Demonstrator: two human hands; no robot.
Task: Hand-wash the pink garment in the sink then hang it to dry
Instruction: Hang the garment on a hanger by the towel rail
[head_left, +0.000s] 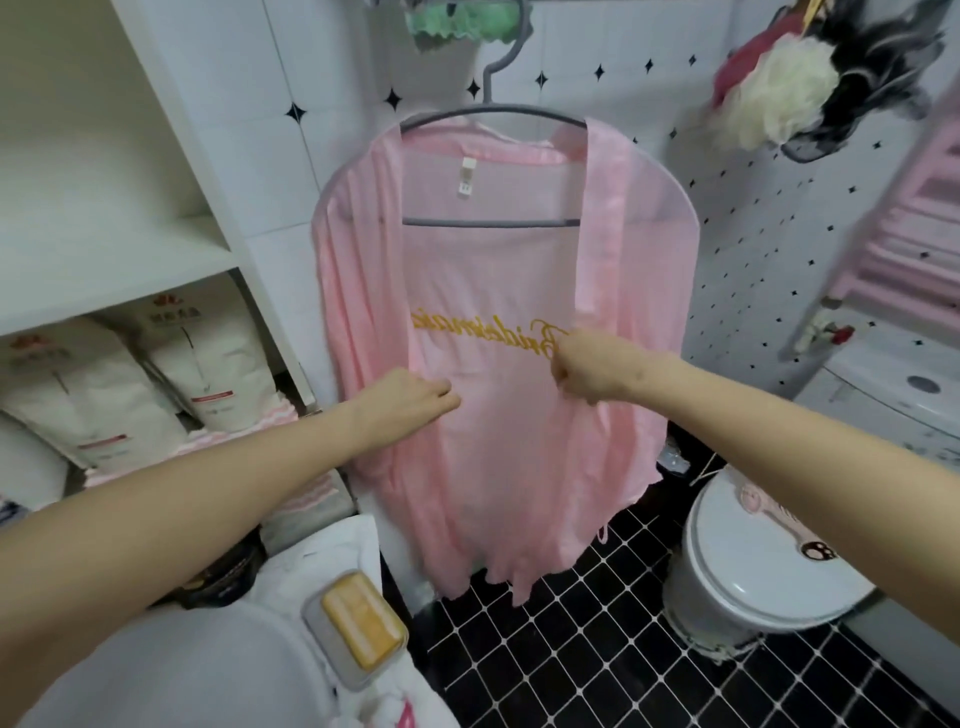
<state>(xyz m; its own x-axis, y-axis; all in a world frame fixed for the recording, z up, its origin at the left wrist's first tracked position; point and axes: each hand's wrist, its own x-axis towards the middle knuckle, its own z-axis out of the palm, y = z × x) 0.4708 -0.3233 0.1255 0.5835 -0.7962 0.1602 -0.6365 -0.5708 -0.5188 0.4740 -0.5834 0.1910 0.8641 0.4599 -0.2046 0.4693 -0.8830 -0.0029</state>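
The pink garment (498, 447), a thin robe with gold script showing mirrored through the cloth, hangs on a grey hanger (491, 224) against the white tiled wall. My left hand (410, 397) pinches the robe's left front edge at mid height. My right hand (592, 369) grips the right front edge just below the lettering. Both arms reach forward from the bottom corners of the view. The hanger's hook goes up behind a green ruffled item (462, 23) at the top.
A white shelf unit (171, 244) with white bags (208, 358) stands at left. A yellow soap bar (363, 618) lies in a clear dish beside a white basin rim (171, 670). A white lidded bin (748, 566) sits on the black tiled floor at right. Bath sponges (779, 98) hang upper right.
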